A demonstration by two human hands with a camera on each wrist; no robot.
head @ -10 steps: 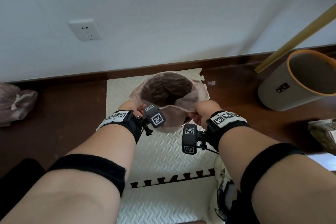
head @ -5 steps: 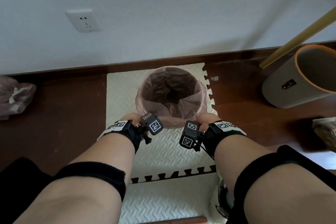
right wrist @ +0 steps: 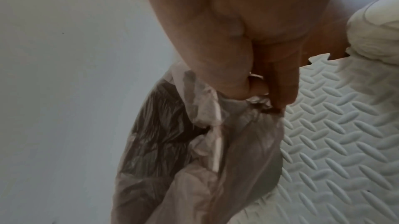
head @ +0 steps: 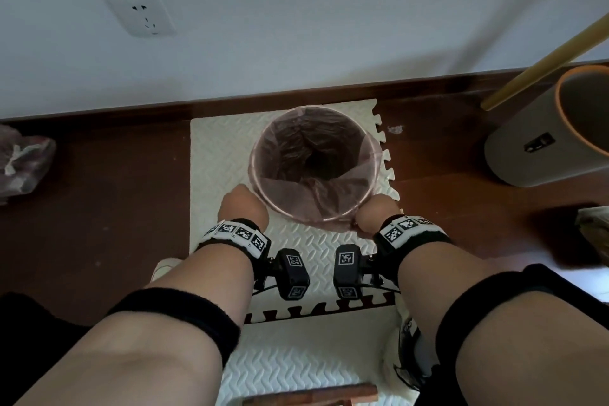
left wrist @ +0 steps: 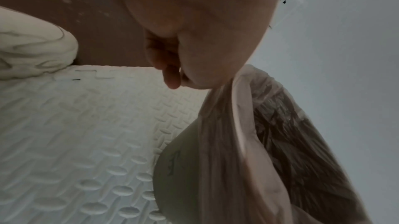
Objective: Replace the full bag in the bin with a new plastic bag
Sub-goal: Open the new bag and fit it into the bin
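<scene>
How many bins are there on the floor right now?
2. The bin lined with the pinkish plastic bag stands on the foam mat, between both hands. The grey bin with the orange rim stands at far right, partly cropped.
</scene>
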